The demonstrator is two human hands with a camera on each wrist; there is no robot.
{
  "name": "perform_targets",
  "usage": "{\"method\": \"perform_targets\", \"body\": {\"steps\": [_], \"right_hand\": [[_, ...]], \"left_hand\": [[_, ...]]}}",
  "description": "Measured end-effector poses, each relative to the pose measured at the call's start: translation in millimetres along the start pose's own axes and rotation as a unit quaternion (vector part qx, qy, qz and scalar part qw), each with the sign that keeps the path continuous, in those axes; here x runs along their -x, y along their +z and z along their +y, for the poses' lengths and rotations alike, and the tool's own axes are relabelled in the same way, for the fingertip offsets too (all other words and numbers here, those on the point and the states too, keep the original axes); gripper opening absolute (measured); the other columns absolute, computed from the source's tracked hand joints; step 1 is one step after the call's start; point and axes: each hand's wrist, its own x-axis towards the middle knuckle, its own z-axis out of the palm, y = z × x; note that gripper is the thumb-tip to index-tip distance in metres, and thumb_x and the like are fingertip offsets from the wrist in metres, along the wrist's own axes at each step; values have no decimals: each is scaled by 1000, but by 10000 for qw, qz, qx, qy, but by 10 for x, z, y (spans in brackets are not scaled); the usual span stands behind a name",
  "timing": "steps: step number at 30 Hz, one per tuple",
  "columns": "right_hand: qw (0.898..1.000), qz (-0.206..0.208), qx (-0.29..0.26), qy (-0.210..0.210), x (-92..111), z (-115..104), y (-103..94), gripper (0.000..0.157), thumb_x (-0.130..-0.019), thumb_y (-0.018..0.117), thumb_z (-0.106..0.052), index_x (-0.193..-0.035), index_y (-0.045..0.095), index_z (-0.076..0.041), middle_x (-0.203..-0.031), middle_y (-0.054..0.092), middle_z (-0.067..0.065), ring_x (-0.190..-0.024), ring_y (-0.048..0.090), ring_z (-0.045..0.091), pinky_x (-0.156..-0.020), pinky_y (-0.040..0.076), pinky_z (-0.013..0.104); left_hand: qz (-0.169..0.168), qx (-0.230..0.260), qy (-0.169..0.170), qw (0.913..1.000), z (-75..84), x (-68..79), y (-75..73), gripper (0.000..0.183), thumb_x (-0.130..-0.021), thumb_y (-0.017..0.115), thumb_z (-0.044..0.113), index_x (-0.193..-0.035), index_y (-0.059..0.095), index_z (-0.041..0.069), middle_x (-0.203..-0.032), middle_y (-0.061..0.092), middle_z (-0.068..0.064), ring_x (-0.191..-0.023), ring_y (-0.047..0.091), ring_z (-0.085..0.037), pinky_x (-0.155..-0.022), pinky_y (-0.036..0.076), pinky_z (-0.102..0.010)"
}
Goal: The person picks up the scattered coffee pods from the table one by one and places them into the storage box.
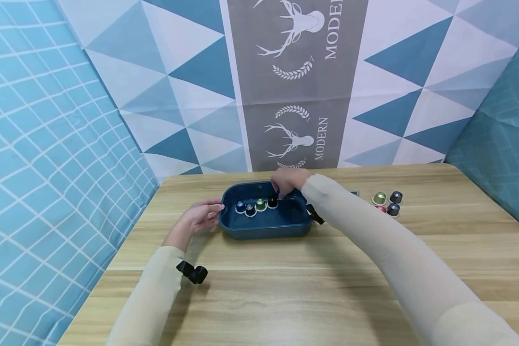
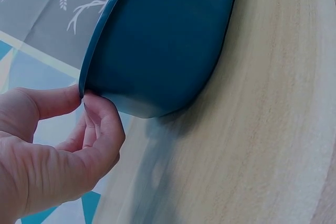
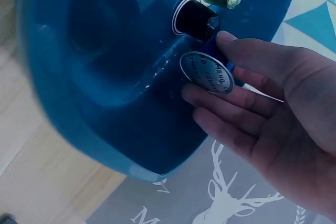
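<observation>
A dark blue plastic basin (image 1: 265, 233) stands on the wooden table. At its left end, my left hand (image 2: 63, 150) pinches the rim between thumb and fingers. My right hand (image 3: 278, 87) is over the inside of the basin and holds a blue coffee capsule (image 3: 207, 72) between thumb and fingers, its silver printed lid facing the wrist camera. Close beside that capsule sits a black capsule (image 3: 194, 18), with a green capsule (image 1: 260, 204) to its left in the head view. Farther left in the basin are a grey capsule (image 1: 250, 210) and a blue one (image 1: 240, 206).
Right of the basin, several more capsules stand grouped on the table (image 1: 285, 298): a green one (image 1: 379, 198), a red one (image 1: 381, 208) and dark ones (image 1: 396, 197). My right sleeve (image 1: 372, 240) partly covers a small grey-edged object (image 1: 355, 193). A patterned cloth (image 1: 198, 96) hangs behind.
</observation>
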Motion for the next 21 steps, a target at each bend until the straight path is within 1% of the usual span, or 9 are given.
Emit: {"method": "perform_targets", "body": {"steps": [6,8,11,14,17,21], "right_hand": [[9998,-112,149,51,-16,-34,25,22,-84,74,-19,-103,68,-10,-104,67,3,-90,60,17,-85,51,31],[9996,-113,251,69,-24,-46,45,18,-84,74,-19,-99,68,-11,-99,67,1,-85,58,16,-81,51,30],[9987,-167,483,8,-44,-62,76,10,-84,74,-18,-88,69,-11,-85,63,-2,-74,54,14,-71,48,28],[9976,-218,654,-69,-63,-92,96,10,-84,74,-17,-80,68,-11,-76,58,-3,-68,50,13,-65,43,26],[9971,-221,721,-50,-71,-123,102,10,-84,74,-16,-79,69,-10,-73,57,-3,-67,50,14,-64,42,26],[9975,-209,678,46,-73,-145,105,10,-84,74,-16,-78,70,-10,-73,55,-2,-67,50,15,-65,42,27]], "left_hand": [[64,-26,-59,10000,10,13,1,56,-97,56,17,-148,34,7,-101,58,3,-86,58,-7,-70,51,-17],[45,-34,-49,10000,13,12,2,55,-98,55,17,-148,34,7,-101,58,3,-85,58,-6,-69,51,-17],[15,-28,-28,10000,12,11,10,55,-98,55,16,-148,34,8,-102,58,4,-85,58,-5,-68,51,-17],[15,-13,-25,10000,7,16,13,54,-98,55,16,-148,35,8,-104,57,4,-85,58,-3,-67,51,-17],[48,5,-37,10000,7,26,15,53,-98,54,16,-147,36,9,-107,56,4,-85,59,-3,-66,51,-16],[40,68,-46,10000,18,28,17,54,-98,55,15,-148,35,9,-105,56,4,-84,59,-3,-66,51,-16]]}}
